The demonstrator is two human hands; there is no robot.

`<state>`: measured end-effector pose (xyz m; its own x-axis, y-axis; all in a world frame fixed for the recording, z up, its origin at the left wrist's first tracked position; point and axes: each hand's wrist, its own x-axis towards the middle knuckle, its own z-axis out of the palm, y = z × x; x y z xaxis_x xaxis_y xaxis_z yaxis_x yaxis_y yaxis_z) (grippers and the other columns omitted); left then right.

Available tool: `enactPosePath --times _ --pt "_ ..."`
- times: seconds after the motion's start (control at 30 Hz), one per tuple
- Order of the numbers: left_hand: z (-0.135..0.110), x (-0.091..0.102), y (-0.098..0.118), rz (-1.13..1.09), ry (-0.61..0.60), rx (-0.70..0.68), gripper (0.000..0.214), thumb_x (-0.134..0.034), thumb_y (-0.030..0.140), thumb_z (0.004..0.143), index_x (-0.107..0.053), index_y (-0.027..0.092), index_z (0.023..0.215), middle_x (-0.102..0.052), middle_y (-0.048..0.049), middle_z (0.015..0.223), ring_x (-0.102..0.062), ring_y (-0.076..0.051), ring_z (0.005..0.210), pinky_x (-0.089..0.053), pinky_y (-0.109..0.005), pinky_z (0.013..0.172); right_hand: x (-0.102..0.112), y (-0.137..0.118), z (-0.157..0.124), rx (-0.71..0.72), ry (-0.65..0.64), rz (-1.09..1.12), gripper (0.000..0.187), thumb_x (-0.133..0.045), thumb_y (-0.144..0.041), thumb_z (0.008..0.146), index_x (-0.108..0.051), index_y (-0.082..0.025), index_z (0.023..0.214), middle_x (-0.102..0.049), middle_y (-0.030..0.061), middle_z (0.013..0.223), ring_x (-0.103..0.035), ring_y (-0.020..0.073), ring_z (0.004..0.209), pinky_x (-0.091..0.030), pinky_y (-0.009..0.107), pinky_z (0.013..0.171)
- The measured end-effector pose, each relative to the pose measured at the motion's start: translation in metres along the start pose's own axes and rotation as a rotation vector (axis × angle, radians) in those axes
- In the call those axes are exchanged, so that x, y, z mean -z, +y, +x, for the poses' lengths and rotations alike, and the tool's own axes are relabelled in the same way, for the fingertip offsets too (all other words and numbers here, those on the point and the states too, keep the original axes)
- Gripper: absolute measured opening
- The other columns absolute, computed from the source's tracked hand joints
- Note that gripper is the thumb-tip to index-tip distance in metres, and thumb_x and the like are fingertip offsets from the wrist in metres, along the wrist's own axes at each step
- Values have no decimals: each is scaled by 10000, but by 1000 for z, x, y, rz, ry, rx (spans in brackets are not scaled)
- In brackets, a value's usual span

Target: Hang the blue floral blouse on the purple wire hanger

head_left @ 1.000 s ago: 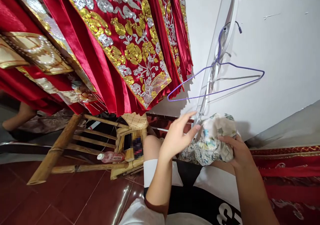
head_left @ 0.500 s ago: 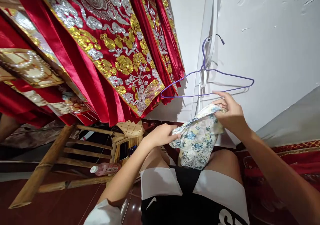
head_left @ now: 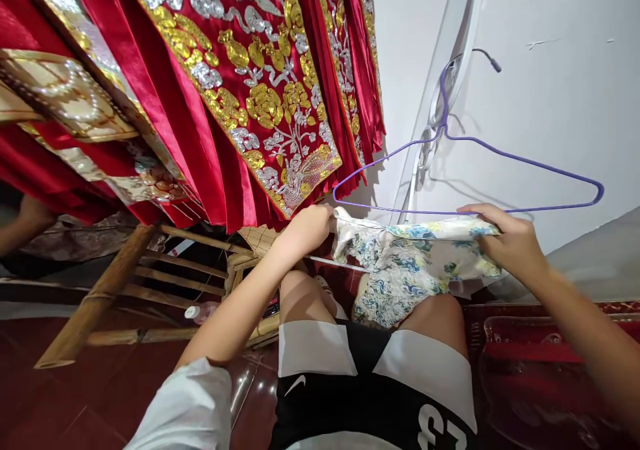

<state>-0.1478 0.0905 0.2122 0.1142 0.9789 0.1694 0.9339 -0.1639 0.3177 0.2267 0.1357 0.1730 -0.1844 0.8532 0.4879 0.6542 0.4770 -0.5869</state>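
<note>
A thin white garment [head_left: 415,263] with blue and yellow-green flowers is stretched sideways above my knees, its lower part gathered and crinkled. My left hand [head_left: 313,229] is closed on its left end. My right hand [head_left: 510,240] pinches the upper edge at the other end, with the index finger extended along the bottom bar of a purple hanger [head_left: 500,151]. Whether that finger touches the bar I cannot tell. Just above the cloth, the hanger hangs by its hook against the white wall, with no garment on it.
Red costumes [head_left: 265,103] with gold and silver embroidery hang at the upper left. Below them stand a bamboo chair [head_left: 115,290] and a pink bottle [head_left: 200,313]. Another person's hand [head_left: 33,217] shows at the left edge. A clear bag [head_left: 525,370] with red cloth lies at the lower right.
My hands have moved apart and the garment, bunched and slanted before, is now spread wide and nearly level. The view has shifted, and the hanger appears larger.
</note>
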Motion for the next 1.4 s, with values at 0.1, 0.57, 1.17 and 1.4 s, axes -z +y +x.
enactPosePath --times 0.1,0.57,1.17,1.4 --pt "5 18 -2 32 -9 -33 235 -506 153 880 -634 217 694 -669 -70 659 -620 -221 622 -468 -309 709 4 -5 -6 47 32 21 504 -494 -87 596 -758 -271 983 -796 65 992 -717 243 847 -489 303 727" --pt "-24 68 16 -89 224 -47 187 -455 192 878 -637 181 836 -641 -32 695 -516 -179 628 -381 -274 654 -13 -6 -9 135 121 -141 546 -488 -162 656 -792 -226 1105 -801 66 919 -586 181 559 -439 295 611" --pt "4 81 20 185 75 -135 279 -496 167 828 -772 173 792 -740 -86 731 -631 -211 656 -432 -304 655 -9 -52 -2 -488 146 609 196 -617 -208 560 -680 -184 743 -590 -36 600 -483 122 548 -355 234 473" --pt "-9 72 4 212 -47 -119 336 -535 325 911 -688 190 645 -610 -26 549 -461 -153 479 -331 -299 548 -11 -58 2 -538 86 690 208 -606 -194 515 -648 -183 718 -591 -30 571 -482 124 524 -351 236 461"
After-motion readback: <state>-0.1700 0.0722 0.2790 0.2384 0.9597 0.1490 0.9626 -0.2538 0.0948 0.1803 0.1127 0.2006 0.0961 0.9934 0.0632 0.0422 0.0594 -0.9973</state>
